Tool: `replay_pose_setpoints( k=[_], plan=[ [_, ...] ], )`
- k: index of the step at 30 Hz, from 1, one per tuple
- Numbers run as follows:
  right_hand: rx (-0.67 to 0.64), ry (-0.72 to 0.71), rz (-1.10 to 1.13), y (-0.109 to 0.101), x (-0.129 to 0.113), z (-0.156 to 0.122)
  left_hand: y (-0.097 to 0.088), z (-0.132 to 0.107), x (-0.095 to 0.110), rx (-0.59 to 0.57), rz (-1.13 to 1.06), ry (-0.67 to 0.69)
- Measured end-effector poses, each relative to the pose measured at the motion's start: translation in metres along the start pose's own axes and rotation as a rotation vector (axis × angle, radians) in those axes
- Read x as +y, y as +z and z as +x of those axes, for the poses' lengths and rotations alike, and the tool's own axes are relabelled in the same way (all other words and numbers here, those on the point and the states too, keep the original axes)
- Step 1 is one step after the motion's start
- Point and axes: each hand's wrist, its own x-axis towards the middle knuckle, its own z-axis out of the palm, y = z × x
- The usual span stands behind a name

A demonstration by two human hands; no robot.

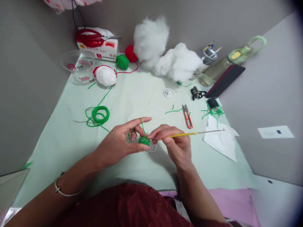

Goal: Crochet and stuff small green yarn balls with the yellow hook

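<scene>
Between the thumb and fingers of my left hand (120, 138) is a small green crochet piece (144, 141). Green yarn (142, 126) runs from the piece up over my raised left index finger. My right hand (176, 143) grips a crochet hook (183, 135) with a yellow handle, its tip end meeting the piece. Thin white loops (152, 148) hang just below the green piece. On the table to the left lies a loose coil of green yarn (100, 115), with a strand leading toward my left hand.
Orange thread snips (187, 116) lie right of centre, near green scraps. White stuffing (175, 61), green (122, 61), red (131, 53) and white yarn balls (105, 75) sit at the back. A bottle (216, 71), phone (224, 81) and white paper (220, 140) are at right.
</scene>
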Motion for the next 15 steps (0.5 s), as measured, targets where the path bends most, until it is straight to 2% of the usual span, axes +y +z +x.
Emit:
replay_pose_setpoints(
  k=[6, 10, 15],
  plan=[
    [-0.004, 0.042, 0.05, 0.0027, 0.0034, -0.0001, 0.0005, -0.0011, 0.0033, -0.057, -0.049, -0.033],
    [0.038, 0.093, 0.144, 0.0025, 0.0049, -0.0006, -0.001, -0.001, 0.0063, -0.027, -0.052, -0.031],
    [0.037, 0.091, 0.129, 0.0013, 0.0035, -0.0006, -0.0047, -0.0025, 0.0058, 0.004, 0.029, 0.005]
  ],
)
